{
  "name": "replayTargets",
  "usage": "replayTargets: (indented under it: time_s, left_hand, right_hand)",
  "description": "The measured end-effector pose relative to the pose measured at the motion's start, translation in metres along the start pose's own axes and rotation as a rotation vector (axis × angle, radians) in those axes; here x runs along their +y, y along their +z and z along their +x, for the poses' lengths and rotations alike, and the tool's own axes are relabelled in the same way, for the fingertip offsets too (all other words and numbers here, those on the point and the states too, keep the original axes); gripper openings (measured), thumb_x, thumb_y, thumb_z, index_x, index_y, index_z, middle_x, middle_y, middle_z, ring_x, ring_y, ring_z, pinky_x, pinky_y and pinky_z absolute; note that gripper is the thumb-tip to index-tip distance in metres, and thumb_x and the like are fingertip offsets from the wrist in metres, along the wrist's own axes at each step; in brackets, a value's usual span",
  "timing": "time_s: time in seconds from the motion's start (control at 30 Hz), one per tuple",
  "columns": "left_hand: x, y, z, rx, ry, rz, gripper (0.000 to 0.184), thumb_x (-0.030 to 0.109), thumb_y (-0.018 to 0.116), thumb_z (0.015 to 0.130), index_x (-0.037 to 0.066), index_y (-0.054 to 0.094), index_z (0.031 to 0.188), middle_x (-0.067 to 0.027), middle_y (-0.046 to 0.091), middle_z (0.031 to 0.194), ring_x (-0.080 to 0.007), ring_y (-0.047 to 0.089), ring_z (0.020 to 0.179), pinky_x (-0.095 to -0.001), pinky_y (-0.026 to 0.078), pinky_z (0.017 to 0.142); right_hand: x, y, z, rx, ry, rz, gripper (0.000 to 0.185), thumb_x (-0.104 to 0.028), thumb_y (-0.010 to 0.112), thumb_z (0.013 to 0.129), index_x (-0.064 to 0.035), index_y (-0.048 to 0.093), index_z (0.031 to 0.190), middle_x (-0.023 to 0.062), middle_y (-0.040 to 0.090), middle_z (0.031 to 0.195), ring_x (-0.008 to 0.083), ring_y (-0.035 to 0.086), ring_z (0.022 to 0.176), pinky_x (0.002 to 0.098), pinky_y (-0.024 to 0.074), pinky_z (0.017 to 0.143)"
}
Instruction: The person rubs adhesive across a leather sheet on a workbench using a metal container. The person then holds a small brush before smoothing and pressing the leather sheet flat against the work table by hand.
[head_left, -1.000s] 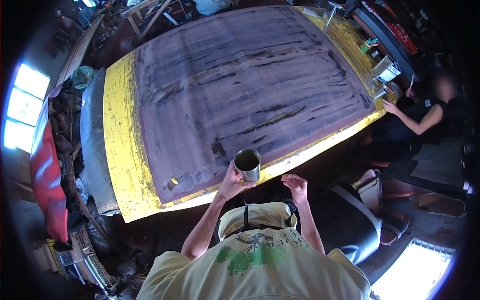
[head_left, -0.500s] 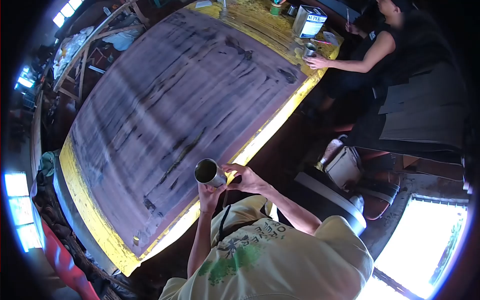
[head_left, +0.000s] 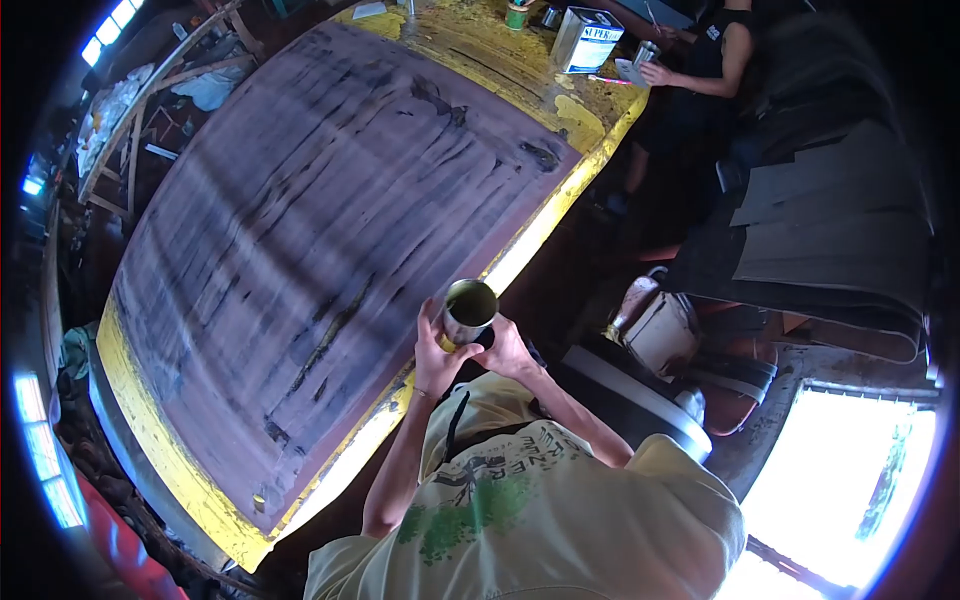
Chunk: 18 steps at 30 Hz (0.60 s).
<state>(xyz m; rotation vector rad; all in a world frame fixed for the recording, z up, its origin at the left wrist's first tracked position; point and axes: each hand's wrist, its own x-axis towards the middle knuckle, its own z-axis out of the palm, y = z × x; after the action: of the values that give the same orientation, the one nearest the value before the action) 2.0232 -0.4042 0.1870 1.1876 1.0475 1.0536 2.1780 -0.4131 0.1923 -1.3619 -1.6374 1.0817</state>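
Cup [head_left: 462, 328], metal, one: held mouth up in front of the person, seen against the near edge of the surface [head_left: 150, 430]. Interior dark; contents cannot be told.

Left grip [head_left: 435, 354], one: wrapped around the cup's left side. Right grip [head_left: 508, 350], one: closed against its right side, fingers partly hidden.

Risks, as judged: the cup could be dropped if both grips were loosened at once; any contents could be spilled over the sheet [head_left: 350, 200] by a tilt or a knock.

Count: sheet, one, dark-streaked, laid over the surface; tin [head_left: 590, 42], one, at the far end; green pot [head_left: 516, 17], one, near the tin; co-worker's cup [head_left: 647, 52], one, held by a co-worker's hand [head_left: 656, 75]; stool-like seats not counted, being poorly lit.
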Motion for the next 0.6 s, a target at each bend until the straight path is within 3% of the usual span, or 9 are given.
replayTargets:
  time_s: [0.07,0.1,0.2,0.27,0.3,0.33,0.47,0.53,0.6]
  left_hand:
    - [0.020,0.011,0.009,-0.046,-0.038,-0.001,0.106,0.017,0.082,0.064,0.001,0.009,0.139,-0.0216,0.045,0.129,-0.0249,0.048,0.117,-0.0358,0.037,0.098]
    - [0.017,0.014,0.016,-0.042,-0.038,-0.002,0.106,0.017,0.082,0.064,0.001,0.009,0.139,-0.0216,0.045,0.129,-0.0249,0.048,0.117,-0.0358,0.037,0.098]
    - [0.006,0.016,0.035,-0.017,0.050,0.124,0.098,0.007,0.075,0.070,0.005,0.006,0.141,-0.0193,0.038,0.134,-0.0221,0.042,0.121,-0.0356,0.038,0.098]
    - [0.006,0.016,0.045,0.116,-0.066,0.128,0.084,0.015,0.073,0.074,0.002,0.020,0.138,-0.0177,0.039,0.135,-0.0252,0.035,0.128,-0.0383,0.031,0.103]
    - [0.002,0.020,0.051,0.220,-0.061,0.131,0.061,0.015,0.069,0.077,0.000,0.039,0.128,-0.0155,0.050,0.124,-0.0233,0.047,0.117,-0.0354,0.038,0.097]
    - [-0.008,0.019,0.054,0.239,-0.073,0.133,0.061,0.015,0.069,0.077,0.000,0.039,0.128,-0.0155,0.050,0.124,-0.0233,0.047,0.117,-0.0354,0.038,0.097]
    - [-0.037,0.039,0.064,0.471,-0.287,0.150,0.024,0.017,0.063,0.084,-0.001,0.056,0.099,-0.0058,0.060,0.090,-0.0130,0.058,0.083,-0.0276,0.046,0.077]
    - [-0.044,0.057,0.066,0.538,-0.341,0.216,0.020,0.019,0.059,0.088,0.000,0.058,0.094,-0.0053,0.060,0.079,-0.0109,0.058,0.076,-0.0242,0.046,0.069]
    - [-0.053,0.075,0.069,0.632,-0.412,0.161,0.020,0.020,0.055,0.090,0.001,0.058,0.092,-0.0042,0.060,0.078,-0.0092,0.056,0.072,-0.0233,0.045,0.066]
  right_hand:
    - [0.004,-0.010,0.008,0.031,-0.023,0.121,0.058,-0.013,0.075,0.067,0.0027,0.047,0.115,0.0211,0.058,0.107,0.0310,0.059,0.101,0.0368,0.0459,0.090]
    - [0.005,-0.015,0.013,0.079,0.033,0.206,0.057,-0.014,0.076,0.067,0.0010,0.048,0.114,0.0146,0.059,0.106,0.0230,0.058,0.103,0.0350,0.0445,0.092]
    - [0.037,-0.043,0.035,0.157,0.103,0.333,0.055,-0.010,0.076,0.066,-0.0002,0.050,0.114,0.0095,0.059,0.106,0.0189,0.057,0.103,0.0339,0.0432,0.093]
    - [0.066,-0.074,0.062,0.204,0.190,0.379,0.049,-0.006,0.074,0.067,-0.0010,0.052,0.110,0.0078,0.060,0.104,0.0163,0.058,0.100,0.0318,0.0445,0.089]
    - [0.078,-0.096,0.078,0.245,0.181,0.348,0.048,-0.005,0.074,0.067,-0.0010,0.052,0.109,0.0073,0.062,0.100,0.0161,0.059,0.095,0.0312,0.0462,0.086]
    - [0.091,-0.120,0.098,0.287,0.172,0.315,0.046,-0.004,0.074,0.066,-0.0011,0.053,0.107,0.0069,0.063,0.096,0.0160,0.061,0.091,0.0306,0.0480,0.082]
    - [0.154,-0.229,0.191,0.503,0.096,-0.007,0.045,-0.008,0.077,0.064,0.0001,0.055,0.103,0.0133,0.066,0.090,0.0214,0.065,0.083,0.0313,0.0507,0.073]
    - [0.174,-0.277,0.236,0.531,0.146,-0.275,0.052,-0.019,0.081,0.062,-0.0004,0.055,0.103,0.0155,0.065,0.092,0.0280,0.064,0.083,0.0344,0.0505,0.073]
    - [0.196,-0.314,0.283,0.474,0.291,-0.456,0.068,-0.038,0.082,0.059,-0.0015,0.052,0.109,0.0156,0.066,0.092,0.0296,0.064,0.085,0.0385,0.0492,0.076]
